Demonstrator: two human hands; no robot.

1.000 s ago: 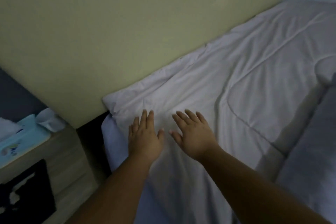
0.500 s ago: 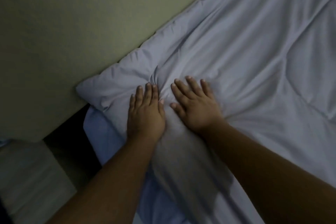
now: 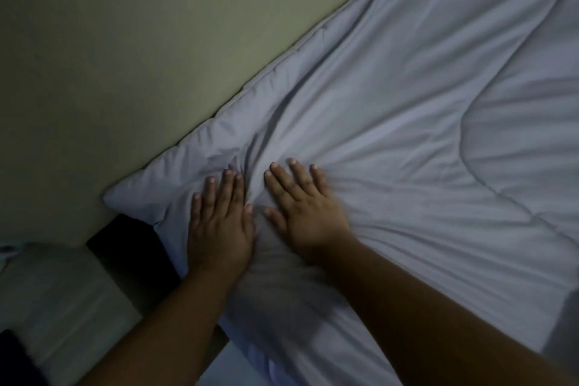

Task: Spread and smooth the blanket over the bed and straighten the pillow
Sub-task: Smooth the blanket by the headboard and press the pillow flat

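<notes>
Two bare hands lie flat on the bedding in my view, and I read the scene from the left edge across. At the far left, low down, I see a pale wooden bedside cabinet (image 3: 62, 307), dim and blurred, with a dark gap between it and the bed. Above it the plain beige padded headboard (image 3: 141, 56) fills the upper left, its lower edge running diagonally up toward the right. The pale grey-white quilted blanket (image 3: 423, 119) butts right up against that headboard edge, and its puffy corner (image 3: 131, 197) sits at the left, just above the dark gap. My left hand (image 3: 219, 226) presses palm-down on the blanket just inside that corner, fingers straight and close together, grip released and holding nothing. Just beside it, thumbs nearly meeting, my right hand (image 3: 308, 213) also rests flat with fingers spread a little, likewise released; its outer side looks slightly blurred. Creases fan out from under both hands, bunching between the fingertips and running up and to the right. Further right the blanket lies smoother, with a curved stitched quilting seam (image 3: 470, 172) sweeping through it. At the right edge the fabric drops off over the side of the bed (image 3: 560, 332).
</notes>
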